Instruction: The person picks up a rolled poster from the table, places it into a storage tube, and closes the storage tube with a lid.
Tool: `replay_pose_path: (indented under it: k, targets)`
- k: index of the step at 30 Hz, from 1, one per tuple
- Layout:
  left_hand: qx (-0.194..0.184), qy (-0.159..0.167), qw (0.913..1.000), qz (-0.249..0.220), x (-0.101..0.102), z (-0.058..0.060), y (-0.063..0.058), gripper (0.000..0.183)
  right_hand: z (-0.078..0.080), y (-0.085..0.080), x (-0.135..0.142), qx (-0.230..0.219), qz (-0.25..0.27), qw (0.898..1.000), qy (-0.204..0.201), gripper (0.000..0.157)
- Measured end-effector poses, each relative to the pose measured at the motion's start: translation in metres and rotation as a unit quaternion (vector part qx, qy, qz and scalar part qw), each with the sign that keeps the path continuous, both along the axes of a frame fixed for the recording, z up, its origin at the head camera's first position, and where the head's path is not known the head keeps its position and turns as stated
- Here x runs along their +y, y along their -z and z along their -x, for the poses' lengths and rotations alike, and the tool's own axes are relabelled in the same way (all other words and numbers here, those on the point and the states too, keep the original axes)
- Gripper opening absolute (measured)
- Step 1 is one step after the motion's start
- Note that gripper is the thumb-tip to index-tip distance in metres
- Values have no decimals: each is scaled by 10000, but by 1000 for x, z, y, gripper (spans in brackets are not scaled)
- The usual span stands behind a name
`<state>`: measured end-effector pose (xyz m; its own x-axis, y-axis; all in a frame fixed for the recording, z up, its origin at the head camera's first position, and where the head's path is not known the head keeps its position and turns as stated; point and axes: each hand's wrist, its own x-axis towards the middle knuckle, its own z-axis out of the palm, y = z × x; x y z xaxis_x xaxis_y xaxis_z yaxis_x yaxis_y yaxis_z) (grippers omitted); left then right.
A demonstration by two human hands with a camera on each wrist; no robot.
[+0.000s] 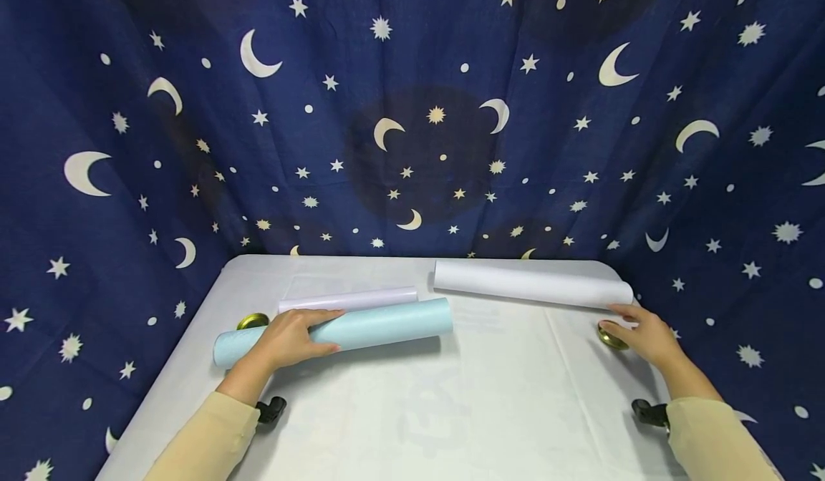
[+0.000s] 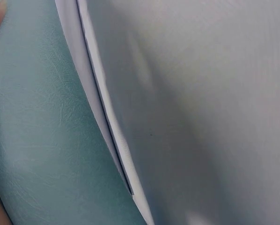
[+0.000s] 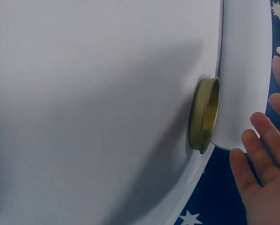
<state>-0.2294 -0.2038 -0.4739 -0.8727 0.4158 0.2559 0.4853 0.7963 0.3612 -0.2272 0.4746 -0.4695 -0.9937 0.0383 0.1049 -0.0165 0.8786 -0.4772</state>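
Observation:
In the head view my left hand [image 1: 293,339] grips a light blue roll [image 1: 396,322] from above, thumb on the near side and fingers over the far side. The roll's creased surface [image 2: 51,122] fills the left of the left wrist view. A thinner pale lilac roll [image 1: 361,299] lies just behind it. My right hand [image 1: 644,334] has its fingers spread at the right end of a thick white roll [image 1: 522,283]. Beside that roll stands a short round gold piece, rimmed like a lid [image 3: 204,116], partly covered by my thumb in the head view.
A second gold round piece [image 1: 253,321] sits behind the left part of the blue roll. The white-covered table [image 1: 496,402] meets dark blue curtains [image 1: 438,144] with moons and stars at the back and both sides. Black wrist mounts [image 1: 649,413] stick inward from my sleeves.

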Motion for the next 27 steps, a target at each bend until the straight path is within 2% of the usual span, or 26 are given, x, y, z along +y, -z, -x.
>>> replay_pose_path:
  k: [10,19,27]
  targets:
    - [-49,2,10000,-47,2,0,-1,66,0,9,9,-233,210,9995,-65,75]
    - [26,105,9999,-80,2,0,-2,66,-2,9,11,-468,370,9982,-22,79]
    - [20,93,9999,-31,3,1,-1,66,-1,14,15,-657,97,9977,150,86]
